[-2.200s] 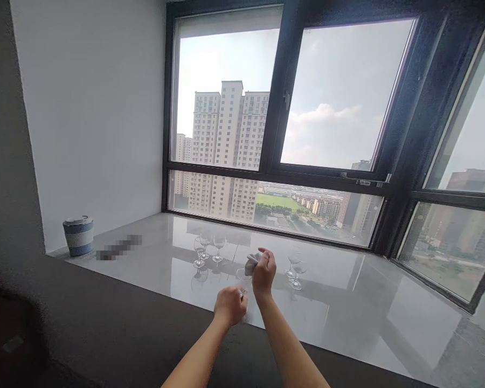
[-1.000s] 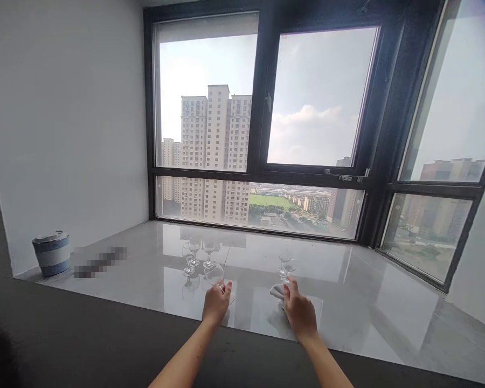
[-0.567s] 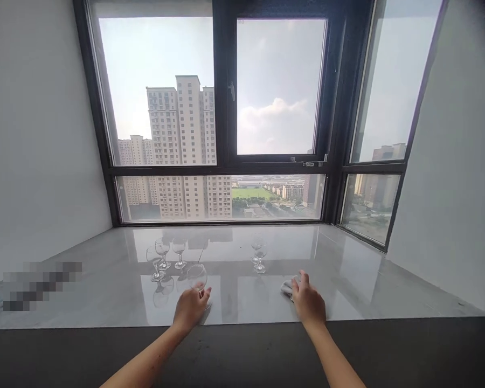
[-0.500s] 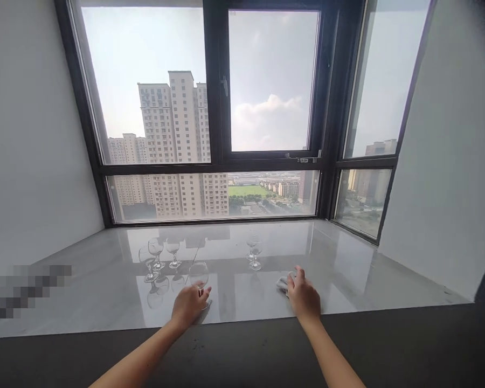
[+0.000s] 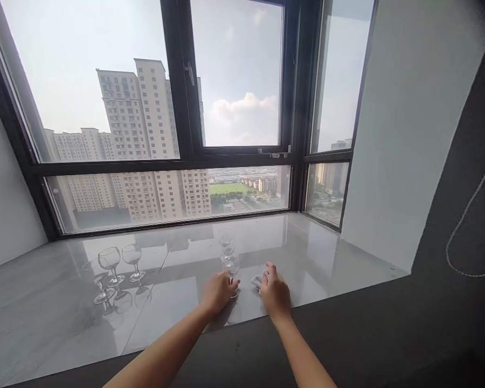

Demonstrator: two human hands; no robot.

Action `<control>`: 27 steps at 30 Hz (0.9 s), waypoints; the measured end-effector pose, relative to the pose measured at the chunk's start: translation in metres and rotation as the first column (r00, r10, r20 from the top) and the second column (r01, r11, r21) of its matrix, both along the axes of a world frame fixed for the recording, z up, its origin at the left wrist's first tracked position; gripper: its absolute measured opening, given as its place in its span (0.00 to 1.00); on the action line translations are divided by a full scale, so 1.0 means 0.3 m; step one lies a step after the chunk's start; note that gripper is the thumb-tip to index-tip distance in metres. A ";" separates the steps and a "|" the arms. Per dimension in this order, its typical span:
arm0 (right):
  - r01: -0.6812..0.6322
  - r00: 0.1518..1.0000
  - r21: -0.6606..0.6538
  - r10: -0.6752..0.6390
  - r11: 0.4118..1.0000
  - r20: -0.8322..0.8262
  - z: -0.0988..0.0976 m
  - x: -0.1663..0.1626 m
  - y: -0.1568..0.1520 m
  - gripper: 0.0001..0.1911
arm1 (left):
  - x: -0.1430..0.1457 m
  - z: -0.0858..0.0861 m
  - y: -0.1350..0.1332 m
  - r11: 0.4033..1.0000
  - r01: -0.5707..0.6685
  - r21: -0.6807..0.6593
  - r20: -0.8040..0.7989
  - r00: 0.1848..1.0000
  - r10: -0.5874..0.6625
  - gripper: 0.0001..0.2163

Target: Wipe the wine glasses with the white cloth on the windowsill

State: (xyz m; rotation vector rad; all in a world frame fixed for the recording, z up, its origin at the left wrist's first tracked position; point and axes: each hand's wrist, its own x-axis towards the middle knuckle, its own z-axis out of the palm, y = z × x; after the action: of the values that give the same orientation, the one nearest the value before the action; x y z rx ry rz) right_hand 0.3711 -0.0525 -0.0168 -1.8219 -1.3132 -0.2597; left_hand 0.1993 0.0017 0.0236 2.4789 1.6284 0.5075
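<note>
Here, the left hand pinches a stemmed glass near the front edge; the right hand clutches a pale cloth just beside it, the grey sill stretching on to the right wall, three upright glasses well apart leftward

Bright daylight comes through the window, paling the sky. Below the window, the glossy sill carries glare and soft reflections, thinning the outlines of the glasses; the wall lower down is dim. The window's left side leans, stretched by distortion.
</note>
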 end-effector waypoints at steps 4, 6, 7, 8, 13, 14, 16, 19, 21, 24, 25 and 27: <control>-0.002 1.000 0.014 0.002 1.000 -0.007 0.001 0.002 -0.002 0.17 | 0.047 -0.020 0.029 0.998 -0.055 0.027 0.000 0.999 0.055 0.14; 0.000 1.000 0.010 0.000 1.000 -0.010 0.004 0.002 -0.004 0.16 | 0.055 -0.026 0.040 0.996 -0.086 0.030 0.001 0.996 0.086 0.15; 0.001 1.000 0.006 -0.001 1.000 -0.012 0.005 0.002 -0.005 0.16 | 0.058 -0.027 0.045 0.995 -0.098 0.030 0.004 0.995 0.098 0.15; 0.003 1.000 0.001 -0.003 1.000 -0.015 0.006 0.001 -0.005 0.16 | 0.061 -0.027 0.049 0.994 -0.109 0.028 0.009 0.994 0.109 0.16; -0.001 0.999 -0.003 0.001 1.000 -0.032 0.006 0.001 -0.003 0.15 | 0.082 -0.017 0.069 0.981 -0.194 -0.009 0.026 0.981 0.194 0.18; -0.003 0.999 -0.001 0.002 1.000 -0.032 0.006 0.001 -0.003 0.15 | 0.087 -0.014 0.071 0.978 -0.209 -0.019 0.026 0.977 0.210 0.19; -0.003 1.000 0.001 0.003 1.000 -0.029 0.005 0.000 -0.005 0.15 | 0.092 -0.009 0.071 0.976 -0.217 -0.030 0.027 0.976 0.218 0.21; 0.003 1.000 0.000 -0.003 1.000 -0.028 0.005 -0.001 -0.008 0.14 | 0.083 -0.003 0.057 0.980 -0.195 -0.024 0.027 0.980 0.196 0.24; 0.002 1.000 -0.005 -0.002 1.000 -0.027 0.003 -0.001 -0.009 0.14 | 0.064 0.002 0.036 0.984 -0.176 -0.019 0.024 0.984 0.176 0.26; -0.021 1.000 -0.009 0.021 1.000 -0.014 -0.007 0.004 -0.008 0.14 | 0.027 0.013 -0.006 0.991 -0.132 -0.024 0.000 0.991 0.132 0.25; -0.032 0.999 -0.008 0.032 0.999 -0.007 -0.012 0.006 -0.006 0.14 | 0.017 0.016 -0.019 0.992 -0.125 -0.029 -0.014 0.992 0.125 0.24; -0.047 0.999 -0.003 0.047 0.999 0.002 -0.022 0.011 0.001 0.14 | 0.007 0.021 -0.037 0.991 -0.130 -0.041 -0.043 0.991 0.128 0.22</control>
State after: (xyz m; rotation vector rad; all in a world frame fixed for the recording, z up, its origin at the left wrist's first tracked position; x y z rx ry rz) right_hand 0.3744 -0.0523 -0.0235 -1.7914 -1.3560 -0.2344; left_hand 0.2013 -0.0093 0.0298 2.3789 1.8034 0.4352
